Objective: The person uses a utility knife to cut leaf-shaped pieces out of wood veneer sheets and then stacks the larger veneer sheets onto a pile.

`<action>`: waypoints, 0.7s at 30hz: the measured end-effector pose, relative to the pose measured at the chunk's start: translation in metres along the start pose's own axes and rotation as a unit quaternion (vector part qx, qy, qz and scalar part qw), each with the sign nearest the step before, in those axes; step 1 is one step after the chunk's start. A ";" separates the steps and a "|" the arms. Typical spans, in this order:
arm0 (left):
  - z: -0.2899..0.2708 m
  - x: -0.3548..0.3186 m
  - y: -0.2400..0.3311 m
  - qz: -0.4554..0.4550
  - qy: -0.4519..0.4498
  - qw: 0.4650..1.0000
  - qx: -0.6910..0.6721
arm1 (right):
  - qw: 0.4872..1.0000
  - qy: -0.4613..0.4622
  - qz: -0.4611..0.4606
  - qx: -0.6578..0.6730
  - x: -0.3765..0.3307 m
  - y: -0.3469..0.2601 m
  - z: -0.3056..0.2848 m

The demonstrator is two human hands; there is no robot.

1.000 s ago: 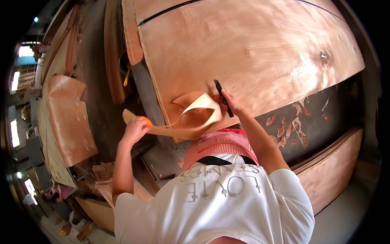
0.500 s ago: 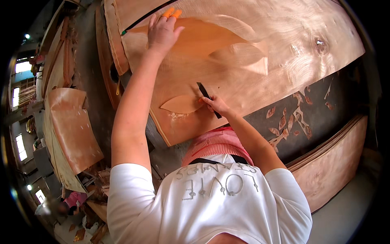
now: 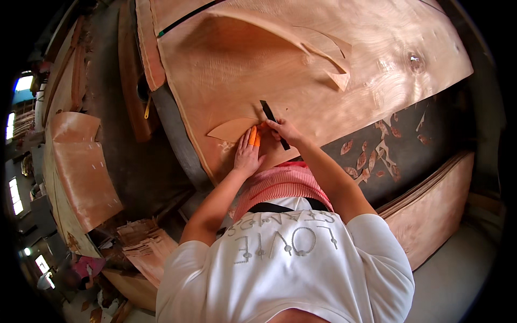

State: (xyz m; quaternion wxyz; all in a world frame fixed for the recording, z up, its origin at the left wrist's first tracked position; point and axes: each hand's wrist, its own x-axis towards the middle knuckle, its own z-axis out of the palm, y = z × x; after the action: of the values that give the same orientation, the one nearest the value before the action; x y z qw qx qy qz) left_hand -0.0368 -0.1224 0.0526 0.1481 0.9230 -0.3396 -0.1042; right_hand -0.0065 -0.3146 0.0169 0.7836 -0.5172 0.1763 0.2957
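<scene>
A pale, leaf-shaped veneer piece (image 3: 231,130) lies on the large wood veneer sheet (image 3: 301,116) in front of me. My left hand (image 3: 248,155) presses its outstretched fingers down at the near edge of this piece, and orange covers wrap some of its fingers. Just to the right, my right hand (image 3: 284,132) is closed around a black flat knife (image 3: 268,111) with a slanted end pointing away from me. The left fingertips reach close to the right hand. Whether the knife touches the sheet, I cannot tell.
Farther up the sheet, a thin curled veneer offcut (image 3: 269,28) rises off the surface. Leaf-shaped scraps (image 3: 372,160) lie on the dark surface at right, near a veneer stack (image 3: 431,207). More sheets (image 3: 83,167) stand at left, and a person (image 3: 86,269) is at the lower left.
My left hand has come down from the far left of the sheet to the leaf-shaped piece. The thin offcut near where it was now looks more curled. My right hand keeps hold of the knife.
</scene>
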 end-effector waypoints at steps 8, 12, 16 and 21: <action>0.005 -0.008 -0.011 0.009 0.043 0.998 -0.036 | 0.988 0.132 -0.037 0.065 -0.062 0.003 -0.026; 0.012 -0.004 -0.011 0.030 0.057 0.998 -0.011 | 0.951 0.298 -0.059 0.055 -0.127 0.028 -0.061; 0.006 0.001 -0.003 0.012 0.021 1.000 0.001 | 0.902 0.424 -0.076 0.042 -0.187 0.060 -0.093; 0.004 -0.007 0.007 0.002 0.018 1.000 0.018 | 0.839 0.523 -0.111 0.098 -0.254 0.029 -0.116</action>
State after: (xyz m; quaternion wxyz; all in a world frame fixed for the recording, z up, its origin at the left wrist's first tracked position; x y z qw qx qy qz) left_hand -0.0469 -0.1236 0.0517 0.1384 0.9264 -0.3407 -0.0809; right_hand -0.2151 -0.4839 0.0977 0.6489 -0.5311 0.5299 -0.1265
